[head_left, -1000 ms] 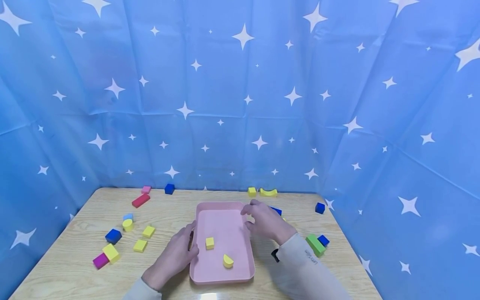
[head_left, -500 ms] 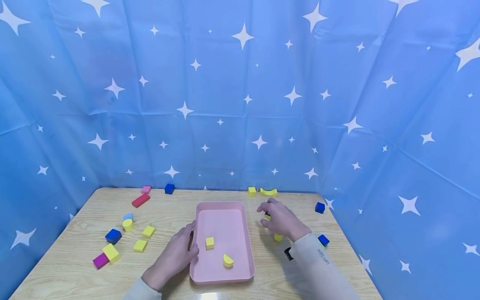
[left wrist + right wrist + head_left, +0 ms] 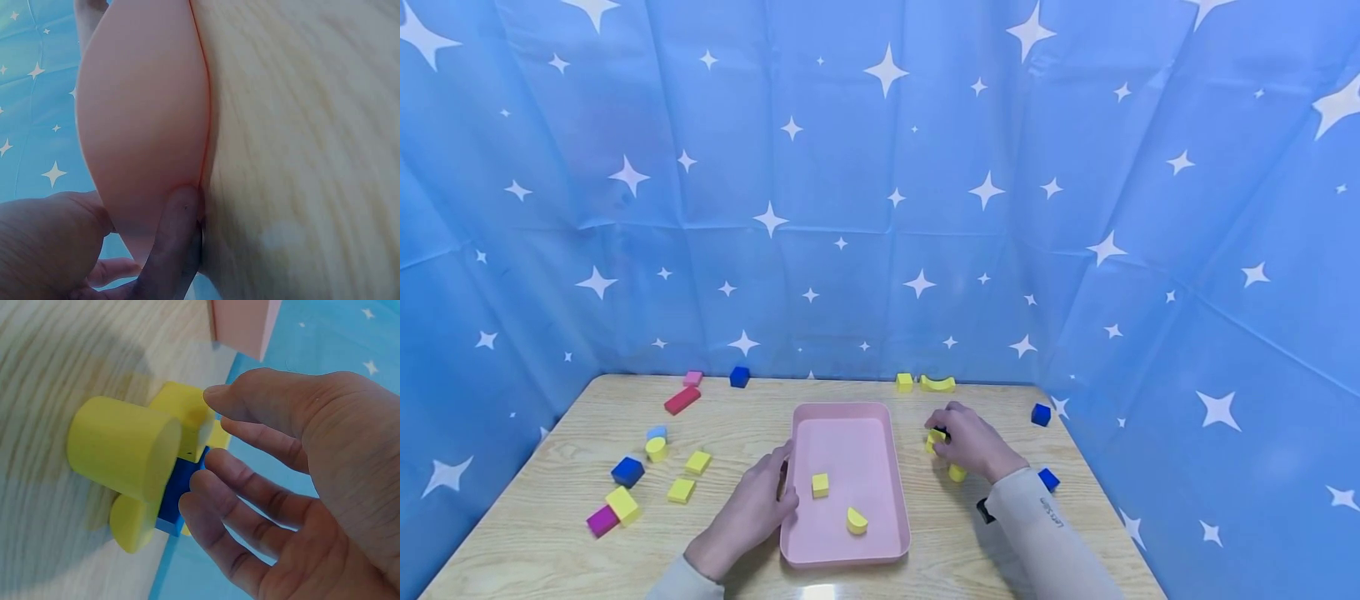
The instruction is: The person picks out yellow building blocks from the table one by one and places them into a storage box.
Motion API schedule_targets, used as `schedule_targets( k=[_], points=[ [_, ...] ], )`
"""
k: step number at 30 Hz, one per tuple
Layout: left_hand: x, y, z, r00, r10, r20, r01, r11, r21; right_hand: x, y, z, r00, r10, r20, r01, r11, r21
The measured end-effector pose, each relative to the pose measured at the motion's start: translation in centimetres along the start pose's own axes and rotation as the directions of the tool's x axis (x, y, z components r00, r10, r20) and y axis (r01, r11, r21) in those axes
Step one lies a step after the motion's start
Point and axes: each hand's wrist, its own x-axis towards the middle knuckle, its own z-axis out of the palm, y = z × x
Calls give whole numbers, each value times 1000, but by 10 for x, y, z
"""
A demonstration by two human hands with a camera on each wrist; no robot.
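Observation:
My left hand (image 3: 748,508) holds the left wall of a pink tray (image 3: 845,557), thumb over the rim and fingers along the outside, as the left wrist view (image 3: 178,225) also shows. A yellow cube (image 3: 820,486) and a yellow half-round block (image 3: 856,522) lie in the tray. Right of it, my right hand (image 3: 973,442) hovers around a yellow block (image 3: 178,412), fingers loosely bent; the thumb tip is close to that block. A yellow cylinder (image 3: 112,444), a yellow rounded block (image 3: 130,524) and a blue block (image 3: 178,494) stand close together there, partly hidden in the head view.
A yellow cube (image 3: 904,382) and a yellow arch block (image 3: 937,384) sit at the table's back edge. Blue cubes (image 3: 1041,414) lie at the right. Several blocks in red, pink, yellow, blue and magenta (image 3: 602,522) are scattered at the left. A starry blue curtain (image 3: 850,183) surrounds the table.
My right hand has moved right, from the tray's right rim to the blocks beside it. My left hand and the tray have stayed in place.

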Motion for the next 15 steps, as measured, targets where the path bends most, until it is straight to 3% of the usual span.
schedule_targets(
  k=[9,15],
  points=[
    [-1,1,0,1000,-3,4,3,1000,2,6,6,9,1000,-23,4,23,1000,-3],
    [-1,1,-1,1000,-5,0,5,1000,1,9,7,14,998,-29,47,29,1000,1]
  ],
)
